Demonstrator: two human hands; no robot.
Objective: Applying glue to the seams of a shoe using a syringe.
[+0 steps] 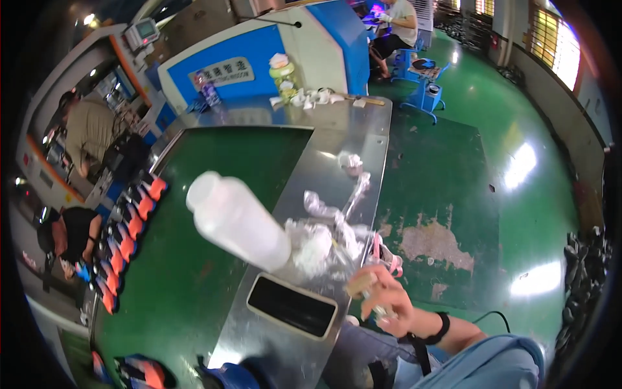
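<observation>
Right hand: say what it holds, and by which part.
The right hand pinches a small tan object at its near end between thumb and fingers; it is too blurred to tell what it is. The white bottle is apart from the hand, with no grip visible.

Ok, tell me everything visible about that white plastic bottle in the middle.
The white plastic bottle is translucent, milky and cylindrical, with a rounded shoulder and a wide capped top pointing up-left. It is tilted and motion-blurred, above the green belt and the steel counter's edge. Its lower end meets crumpled clear plastic wrap. No hand visibly grips it.
</observation>
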